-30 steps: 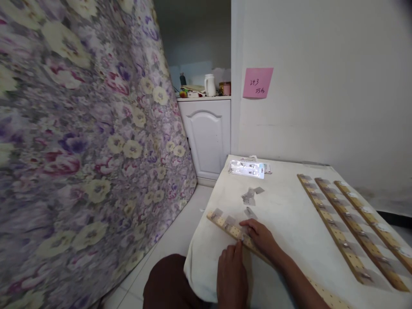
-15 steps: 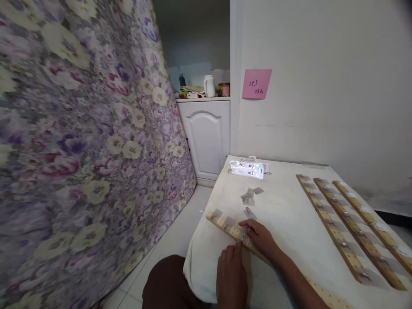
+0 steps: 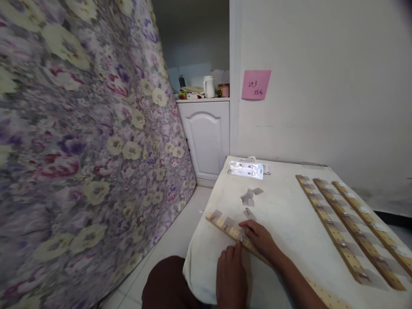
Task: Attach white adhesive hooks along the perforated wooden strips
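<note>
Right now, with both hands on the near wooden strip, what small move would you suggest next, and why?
I would probably seat the small metal piece fully into the near wooden strip: the left hand and right hand meet at it, only two pieces sit further along it, and loose pieces lie on the cloth beyond.

Bare left grip [image 3: 231,274], bare right grip [image 3: 259,238]; plain dark maroon trouser leg [image 3: 167,281]
</note>
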`<state>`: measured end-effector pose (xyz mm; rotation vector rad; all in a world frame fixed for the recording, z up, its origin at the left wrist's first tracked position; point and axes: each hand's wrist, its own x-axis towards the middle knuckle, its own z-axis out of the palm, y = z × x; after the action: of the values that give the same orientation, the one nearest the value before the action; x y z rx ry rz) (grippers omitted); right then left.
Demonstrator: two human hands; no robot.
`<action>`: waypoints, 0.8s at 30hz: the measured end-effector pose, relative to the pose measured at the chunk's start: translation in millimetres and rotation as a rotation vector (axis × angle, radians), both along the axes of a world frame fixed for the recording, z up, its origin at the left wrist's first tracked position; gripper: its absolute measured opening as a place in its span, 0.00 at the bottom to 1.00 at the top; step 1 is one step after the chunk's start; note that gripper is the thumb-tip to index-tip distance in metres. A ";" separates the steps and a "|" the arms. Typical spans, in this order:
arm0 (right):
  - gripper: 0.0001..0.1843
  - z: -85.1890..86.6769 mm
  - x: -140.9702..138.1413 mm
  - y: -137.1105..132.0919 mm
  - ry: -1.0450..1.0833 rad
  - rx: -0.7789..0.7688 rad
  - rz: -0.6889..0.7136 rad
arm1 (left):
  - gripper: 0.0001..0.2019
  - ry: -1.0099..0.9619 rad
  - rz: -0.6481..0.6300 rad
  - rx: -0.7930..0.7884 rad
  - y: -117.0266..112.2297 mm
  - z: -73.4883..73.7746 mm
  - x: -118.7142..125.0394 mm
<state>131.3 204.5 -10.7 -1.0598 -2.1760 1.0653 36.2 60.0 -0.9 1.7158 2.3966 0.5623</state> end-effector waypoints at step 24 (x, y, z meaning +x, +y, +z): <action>0.17 5.3 -4.0 -3.7 -0.075 -0.011 -0.014 | 0.28 0.080 -0.050 0.005 1.4 -11.4 -3.8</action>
<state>127.2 200.8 -5.4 -1.1360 -2.2202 1.0478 32.3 61.4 -12.3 1.8285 2.3990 0.5017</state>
